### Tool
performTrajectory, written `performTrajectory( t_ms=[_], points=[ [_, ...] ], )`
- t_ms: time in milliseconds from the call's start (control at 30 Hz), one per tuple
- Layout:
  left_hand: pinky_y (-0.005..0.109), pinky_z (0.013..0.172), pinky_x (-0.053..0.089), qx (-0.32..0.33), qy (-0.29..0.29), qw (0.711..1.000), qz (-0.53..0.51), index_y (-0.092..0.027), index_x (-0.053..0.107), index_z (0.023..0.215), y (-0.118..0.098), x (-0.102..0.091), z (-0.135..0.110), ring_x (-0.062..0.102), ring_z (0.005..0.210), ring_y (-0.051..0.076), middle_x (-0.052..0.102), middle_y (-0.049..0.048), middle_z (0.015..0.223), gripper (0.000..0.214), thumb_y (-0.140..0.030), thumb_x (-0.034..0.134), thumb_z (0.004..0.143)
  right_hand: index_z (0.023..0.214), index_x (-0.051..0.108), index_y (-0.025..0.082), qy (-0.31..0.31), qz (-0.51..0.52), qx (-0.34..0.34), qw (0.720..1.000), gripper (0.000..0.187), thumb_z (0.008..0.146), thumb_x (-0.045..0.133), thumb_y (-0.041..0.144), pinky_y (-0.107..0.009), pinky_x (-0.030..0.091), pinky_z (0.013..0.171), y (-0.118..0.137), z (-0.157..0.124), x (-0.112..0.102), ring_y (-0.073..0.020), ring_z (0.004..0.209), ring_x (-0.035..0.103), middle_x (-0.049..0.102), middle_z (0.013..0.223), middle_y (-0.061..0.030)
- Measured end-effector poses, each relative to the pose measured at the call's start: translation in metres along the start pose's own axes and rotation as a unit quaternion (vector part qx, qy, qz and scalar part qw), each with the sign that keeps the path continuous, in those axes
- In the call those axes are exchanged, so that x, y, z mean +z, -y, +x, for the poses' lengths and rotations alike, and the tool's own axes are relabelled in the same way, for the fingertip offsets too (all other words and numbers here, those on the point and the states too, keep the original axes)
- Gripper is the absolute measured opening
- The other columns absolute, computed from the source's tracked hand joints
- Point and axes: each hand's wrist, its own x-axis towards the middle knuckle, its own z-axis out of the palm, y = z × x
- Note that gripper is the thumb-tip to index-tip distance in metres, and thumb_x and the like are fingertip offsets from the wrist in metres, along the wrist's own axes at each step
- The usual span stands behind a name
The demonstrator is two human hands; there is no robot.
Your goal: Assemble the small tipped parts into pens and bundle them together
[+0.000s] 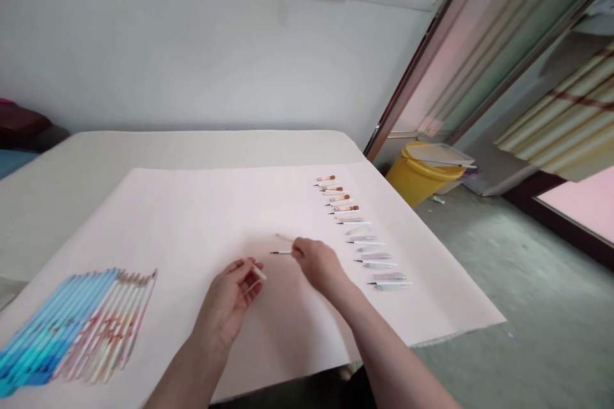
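My left hand (233,297) is closed with its palm turned up, pinching a short cream-coloured stick-like piece (259,271); I cannot make out its kind. My right hand (319,261) has its fingers curled together around the back end of a white pen refill (282,252), whose dark tip points left. A thin pale piece (284,238) shows just beyond those fingers, and I cannot tell whether it is held. Both hands are over the middle of the white sheet (206,217).
To the right runs a column of several refills (377,262), with small brown-topped pieces (346,209) at its far end and clear grey pieces nearer. At left lie several blue pens (62,326) beside pale, reddish ones (112,326). A yellow bin (417,172) stands beyond the table.
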Motion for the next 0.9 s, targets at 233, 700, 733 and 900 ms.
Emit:
performTrajectory(
  t_ms=[233,700,733,900],
  points=[
    [0.020,0.057,0.049,0.003,-0.010,1.000,-0.013,-0.014,0.059,0.084,-0.001,-0.001,0.000,0.060,0.066,0.010,0.064,0.0089,0.086,0.013,-0.018,0.065,0.073,0.094,0.056,0.019,0.016,-0.142,0.038,0.989,0.020,0.086,0.039,0.013,-0.028,0.037,0.062,-0.026,0.006,0.001,-0.0191,0.079,0.061,0.059,0.092,-0.0082],
    [0.024,0.062,0.050,-0.009,-0.039,0.999,-0.003,-0.017,0.058,0.088,0.001,0.002,-0.002,0.060,0.074,0.012,0.060,0.0058,0.089,0.020,-0.011,0.064,0.071,0.094,0.059,0.019,-0.036,-0.100,-0.086,0.991,0.023,0.089,0.037,0.013,-0.029,0.036,0.075,-0.014,0.016,0.017,-0.0196,0.098,0.048,0.055,0.102,-0.0079],
    [0.024,0.062,0.050,-0.008,-0.047,0.999,-0.004,-0.018,0.058,0.090,0.001,0.002,-0.003,0.060,0.074,0.012,0.060,0.0058,0.090,0.022,-0.011,0.064,0.070,0.092,0.059,0.018,-0.030,-0.097,-0.086,0.991,0.023,0.089,0.037,0.013,-0.029,0.036,0.074,-0.013,0.017,0.017,-0.0194,0.096,0.048,0.056,0.101,-0.0079],
    [0.025,0.065,0.051,-0.008,-0.046,0.999,-0.012,-0.017,0.059,0.091,0.000,0.000,-0.003,0.060,0.076,0.013,0.060,0.0060,0.089,0.022,-0.011,0.065,0.070,0.088,0.061,0.017,-0.022,-0.092,-0.092,0.991,0.024,0.089,0.038,0.013,-0.030,0.037,0.073,-0.011,0.020,0.018,-0.0197,0.092,0.050,0.058,0.099,-0.0083]
  ],
)
